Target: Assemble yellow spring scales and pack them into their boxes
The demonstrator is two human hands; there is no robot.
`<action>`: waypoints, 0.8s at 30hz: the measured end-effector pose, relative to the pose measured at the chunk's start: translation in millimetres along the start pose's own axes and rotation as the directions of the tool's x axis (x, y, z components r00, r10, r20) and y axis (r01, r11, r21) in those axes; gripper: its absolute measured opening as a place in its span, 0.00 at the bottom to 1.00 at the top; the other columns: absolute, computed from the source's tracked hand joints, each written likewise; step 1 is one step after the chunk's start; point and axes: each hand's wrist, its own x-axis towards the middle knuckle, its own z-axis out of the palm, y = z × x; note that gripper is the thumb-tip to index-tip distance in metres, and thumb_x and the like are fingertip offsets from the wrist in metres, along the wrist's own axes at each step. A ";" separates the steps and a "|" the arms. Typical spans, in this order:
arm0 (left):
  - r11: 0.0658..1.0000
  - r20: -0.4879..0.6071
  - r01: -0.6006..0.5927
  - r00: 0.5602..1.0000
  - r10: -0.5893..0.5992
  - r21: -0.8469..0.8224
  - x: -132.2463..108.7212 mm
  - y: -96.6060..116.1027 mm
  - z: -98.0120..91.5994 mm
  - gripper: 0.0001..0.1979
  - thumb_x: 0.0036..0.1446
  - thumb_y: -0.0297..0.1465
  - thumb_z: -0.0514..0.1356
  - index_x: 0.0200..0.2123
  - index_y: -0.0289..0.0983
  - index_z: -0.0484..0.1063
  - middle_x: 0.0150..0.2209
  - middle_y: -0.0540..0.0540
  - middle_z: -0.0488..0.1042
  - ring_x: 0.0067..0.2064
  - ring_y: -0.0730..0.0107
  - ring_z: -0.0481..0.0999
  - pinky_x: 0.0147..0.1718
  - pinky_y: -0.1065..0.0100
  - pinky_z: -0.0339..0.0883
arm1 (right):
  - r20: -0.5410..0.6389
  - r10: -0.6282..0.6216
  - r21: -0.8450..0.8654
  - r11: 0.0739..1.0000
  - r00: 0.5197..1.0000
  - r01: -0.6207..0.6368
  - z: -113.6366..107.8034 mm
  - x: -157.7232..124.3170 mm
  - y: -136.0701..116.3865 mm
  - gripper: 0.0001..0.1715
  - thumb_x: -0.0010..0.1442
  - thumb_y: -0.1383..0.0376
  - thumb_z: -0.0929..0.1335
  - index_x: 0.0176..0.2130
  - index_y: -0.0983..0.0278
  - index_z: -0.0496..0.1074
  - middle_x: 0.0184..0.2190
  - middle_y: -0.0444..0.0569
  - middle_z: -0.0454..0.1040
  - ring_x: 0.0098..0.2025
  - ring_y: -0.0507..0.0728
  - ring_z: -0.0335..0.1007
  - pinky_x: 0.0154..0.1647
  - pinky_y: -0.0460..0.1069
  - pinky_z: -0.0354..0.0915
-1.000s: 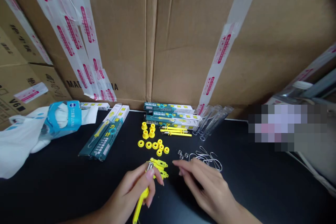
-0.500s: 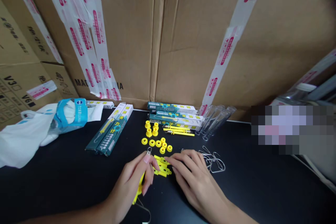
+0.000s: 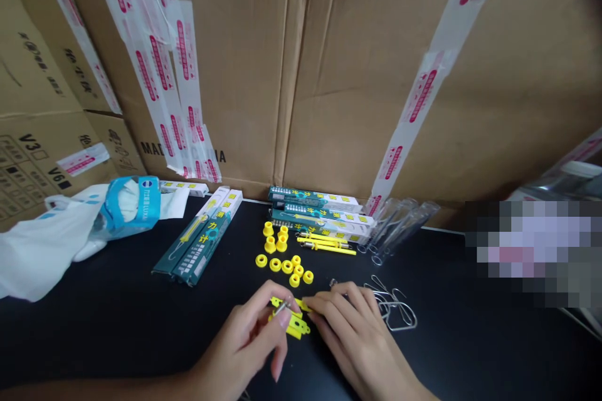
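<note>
My left hand (image 3: 254,335) is closed, pinching a small metal fitting (image 3: 282,306) between thumb and index finger; anything deeper in the palm is hidden. Below its fingertips lie flat yellow plastic strips (image 3: 295,326) with holes and tabbed ends. My right hand (image 3: 360,332) is palm-down just to the right, its thumb and fingertips closed on the end of one yellow strip (image 3: 301,304). A small metal end (image 3: 333,282) peeks out behind its knuckles; I cannot tell what it belongs to. Bent wire hooks (image 3: 392,307) lie just right of this hand.
Beyond the hands sit yellow collars (image 3: 275,264), yellow rods with springs (image 3: 327,244), printed spring-scale boxes (image 3: 320,216) and clear tubes (image 3: 399,229). More boxes (image 3: 202,235) and a blue tissue pack (image 3: 132,207) are at left. A cardboard wall (image 3: 235,75) rises behind.
My left hand has turned and moved right toward the yellow strips, tipping the metal fitting over. The yellow piece that hung below it is out of sight. My right fingertips remain at the strips.
</note>
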 end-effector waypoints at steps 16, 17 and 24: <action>0.999 0.046 0.035 0.998 -0.035 0.015 -2.1 1.5 1.5 0.18 0.65 0.49 0.55 0.40 0.39 0.63 0.21 0.52 0.75 0.12 0.83 0.54 0.11 0.78 0.43 | 0.100 0.590 0.844 0.376 0.801 -0.382 -4.9 0.7 -22.4 0.05 0.66 0.60 0.70 0.39 0.59 0.73 0.33 0.47 0.80 0.33 0.55 0.79 0.36 0.47 0.75; 0.999 0.053 0.031 0.998 -0.032 0.014 -1.7 1.2 1.3 0.18 0.65 0.49 0.55 0.39 0.39 0.63 0.21 0.52 0.75 0.12 0.83 0.54 0.11 0.78 0.43 | 0.161 0.596 0.884 0.267 0.786 -0.384 -4.8 1.3 -23.9 0.06 0.66 0.59 0.69 0.39 0.59 0.73 0.34 0.48 0.81 0.35 0.56 0.79 0.39 0.48 0.76; 0.998 0.001 0.049 0.999 -0.049 -0.046 4.6 -5.3 0.5 0.19 0.63 0.50 0.57 0.36 0.38 0.64 0.23 0.51 0.75 0.13 0.82 0.61 0.11 0.80 0.47 | 0.344 0.533 0.930 -0.081 0.773 -0.358 -2.0 -2.0 -25.9 0.13 0.67 0.53 0.67 0.41 0.59 0.68 0.39 0.53 0.83 0.41 0.60 0.80 0.48 0.56 0.73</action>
